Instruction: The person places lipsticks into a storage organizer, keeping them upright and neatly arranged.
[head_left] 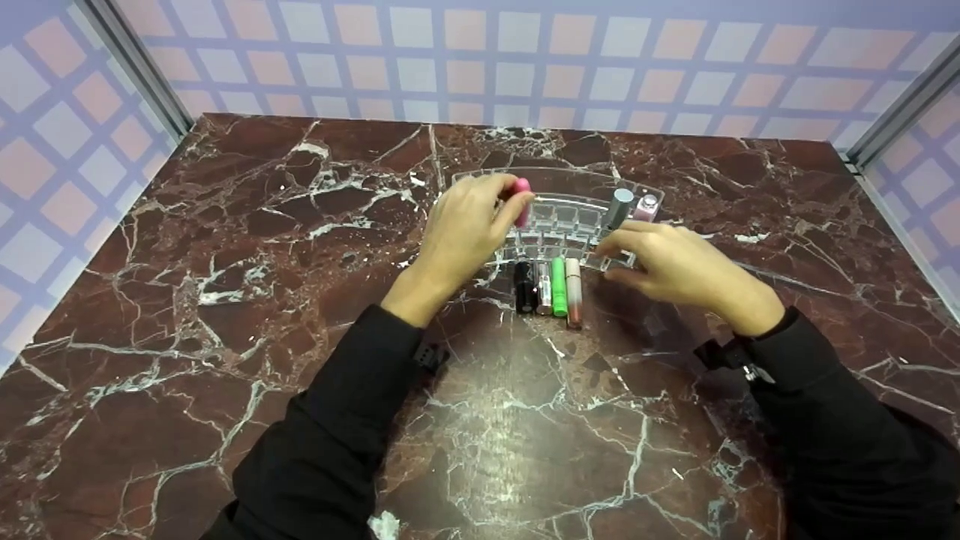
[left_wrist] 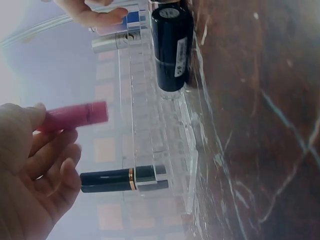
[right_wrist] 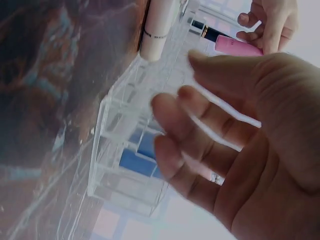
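My left hand (head_left: pixel 466 221) pinches a pink lipstick tube (left_wrist: pixel 75 115) between thumb and fingers, above the left part of a clear tiered cosmetics organizer (head_left: pixel 555 217). A black tube with a gold band (left_wrist: pixel 107 180) stands in the organizer just below that hand. My right hand (head_left: pixel 664 259) hovers at the organizer's right front end, fingers loosely bent and nothing between them. Close behind it, a tube with a silver-grey cap (head_left: pixel 620 204) and a small pinkish bottle with a clear cap (head_left: pixel 646 204) stand in the slots. Blue pieces (right_wrist: pixel 137 161) show through the organizer's end.
In front of the organizer lie a black tube (head_left: pixel 523 289), a clear and silver tube (head_left: pixel 544 289), a bright green tube (head_left: pixel 559 287) and a pale tube with a reddish-brown end (head_left: pixel 574 292), side by side. Checkered panels (head_left: pixel 480 60) border the marbled table (head_left: pixel 225 360).
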